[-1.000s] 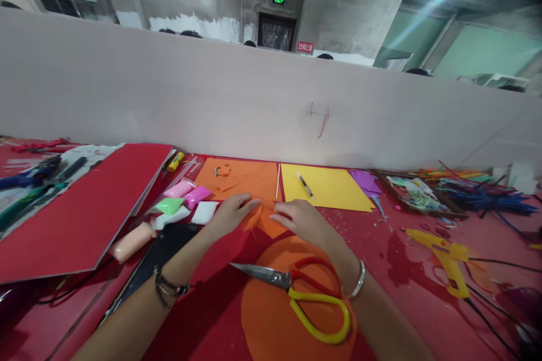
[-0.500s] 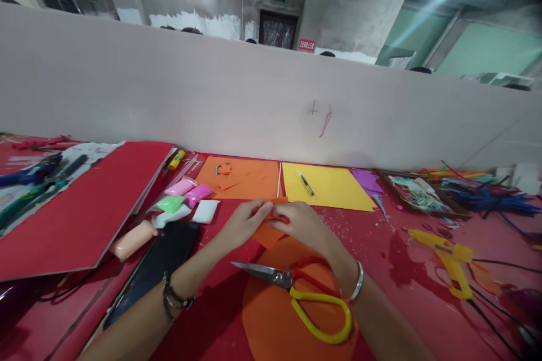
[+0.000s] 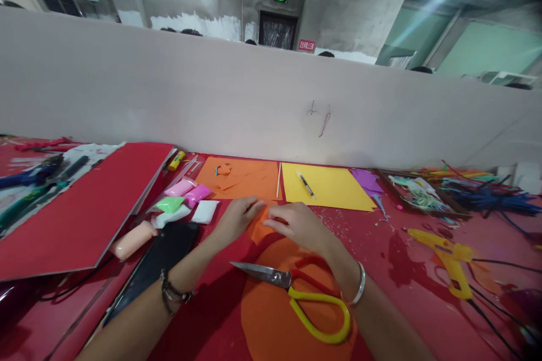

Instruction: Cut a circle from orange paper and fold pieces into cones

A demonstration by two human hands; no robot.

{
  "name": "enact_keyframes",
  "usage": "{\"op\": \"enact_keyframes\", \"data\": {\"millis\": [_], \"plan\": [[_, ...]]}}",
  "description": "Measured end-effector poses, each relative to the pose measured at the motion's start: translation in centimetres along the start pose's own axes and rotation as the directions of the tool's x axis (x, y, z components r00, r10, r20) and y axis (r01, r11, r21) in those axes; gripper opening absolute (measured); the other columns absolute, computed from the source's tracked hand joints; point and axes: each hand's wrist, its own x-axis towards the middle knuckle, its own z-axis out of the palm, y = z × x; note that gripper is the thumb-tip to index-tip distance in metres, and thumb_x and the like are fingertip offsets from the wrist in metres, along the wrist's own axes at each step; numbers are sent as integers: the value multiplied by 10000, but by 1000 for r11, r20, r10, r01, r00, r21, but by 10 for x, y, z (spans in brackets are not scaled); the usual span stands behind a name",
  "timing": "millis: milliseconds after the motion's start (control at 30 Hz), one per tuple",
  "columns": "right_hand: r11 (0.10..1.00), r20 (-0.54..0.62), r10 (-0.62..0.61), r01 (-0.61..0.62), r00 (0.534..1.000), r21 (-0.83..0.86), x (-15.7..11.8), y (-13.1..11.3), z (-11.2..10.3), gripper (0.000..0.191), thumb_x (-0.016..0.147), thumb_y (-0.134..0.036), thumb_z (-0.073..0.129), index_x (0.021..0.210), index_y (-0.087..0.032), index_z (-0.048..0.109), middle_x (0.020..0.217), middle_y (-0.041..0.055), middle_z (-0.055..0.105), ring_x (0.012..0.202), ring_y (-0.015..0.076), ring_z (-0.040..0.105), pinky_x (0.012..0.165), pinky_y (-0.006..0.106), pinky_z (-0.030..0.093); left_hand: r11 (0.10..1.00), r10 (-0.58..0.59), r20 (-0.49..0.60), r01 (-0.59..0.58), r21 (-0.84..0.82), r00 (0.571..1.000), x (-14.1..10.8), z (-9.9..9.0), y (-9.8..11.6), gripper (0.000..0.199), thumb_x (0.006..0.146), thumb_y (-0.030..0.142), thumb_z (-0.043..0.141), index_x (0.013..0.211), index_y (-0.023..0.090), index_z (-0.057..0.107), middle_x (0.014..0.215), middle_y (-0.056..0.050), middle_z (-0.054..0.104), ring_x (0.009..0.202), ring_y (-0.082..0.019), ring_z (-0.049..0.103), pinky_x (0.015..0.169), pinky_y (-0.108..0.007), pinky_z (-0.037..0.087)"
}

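Note:
A small piece of orange paper (image 3: 258,227) is between my hands, partly covered by the fingers. My left hand (image 3: 235,220) pinches its left edge, and my right hand (image 3: 300,227) has its fingers closed at the right edge. Below them a large rounded sheet of orange paper (image 3: 271,316) lies on the red tabletop. Scissors (image 3: 279,277) with one red and one yellow handle loop rest on that sheet, blades pointing left, close under my right wrist.
Left are a red board (image 3: 97,197), clay packets (image 3: 197,194) and a dark flat case (image 3: 169,254). Behind my hands lie an orange sheet (image 3: 254,177) and a yellow sheet (image 3: 334,186) with a pen (image 3: 305,183). Right: a yellow glue gun (image 3: 449,254) with cords and a tray (image 3: 398,194).
My hands have moved slightly apart, my left one a little to the left. More of the small orange paper shows between them. The scissors and the large sheet stay put.

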Motion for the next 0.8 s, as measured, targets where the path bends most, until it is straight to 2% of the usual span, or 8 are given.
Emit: {"op": "enact_keyframes", "data": {"millis": [133, 233, 367, 467, 600, 700, 800], "plan": [[955, -76, -1, 23, 997, 295, -5, -9, -8, 286, 834, -350, 504, 622, -164, 459, 558, -58, 392, 514, 62, 338, 496, 177, 249, 999, -37, -111, 38, 2, 993, 3, -2, -7, 350, 838, 415, 359, 566, 199, 313, 511, 61, 307, 503, -111, 314, 481, -235, 226], [927, -115, 31, 15, 993, 374, -3, -6, -3, 260, 832, -343, 499, 644, -164, 483, 578, -54, 411, 539, 66, 363, 512, 169, 276, 999, -24, -82, 21, -42, 996, 2, -1, 3, 350, 845, 411, 356, 574, 190, 364, 525, 51, 363, 517, -113, 358, 484, -229, 273], [982, -162, 83, -53, 983, 182, 5, 6, 12, 184, 823, -324, 514, 709, -179, 517, 616, -46, 491, 555, 78, 415, 545, 188, 281, 993, 0, -15, -2, -120, 1000, -2, 5, 25, 387, 882, 414, 255, 695, 170, 489, 661, 11, 512, 663, -140, 492, 588, -233, 396], [991, -249, 131, -134, 960, 4, 6, 13, 15, 150, 812, -315, 521, 730, -190, 512, 628, -35, 531, 556, 96, 448, 537, 206, 260, 992, 5, 9, -4, -125, 1000, -4, 7, 30, 370, 870, 447, 284, 760, 168, 500, 707, 10, 522, 686, -140, 500, 597, -231, 410], [981, -291, 152, -180, 944, -72, 2, 20, 4, 140, 809, -342, 517, 807, -203, 503, 723, -13, 584, 620, 125, 509, 558, 217, 280, 997, 11, 96, -4, -76, 995, 9, 2, 17, 310, 816, 457, 436, 765, 163, 522, 694, 29, 511, 642, -115, 483, 560, -212, 402], [981, -305, 182, -196, 935, -14, 0, 25, -7, 126, 851, -316, 446, 865, -201, 496, 765, 3, 585, 658, 132, 524, 596, 225, 325, 999, -46, 140, 45, 13, 989, 40, -5, -3, 297, 844, 402, 448, 732, 141, 536, 635, 35, 500, 578, -98, 485, 530, -214, 413], [975, -361, 213, -221, 908, 21, -3, 29, -16, 185, 850, -325, 439, 966, -190, 486, 800, 17, 566, 674, 133, 515, 621, 236, 358, 978, -158, 98, 142, 150, 983, 78, -12, -29, 223, 864, 320, 488, 938, 121, 558, 863, -30, 585, 710, -131, 571, 628, -295, 487]]}}
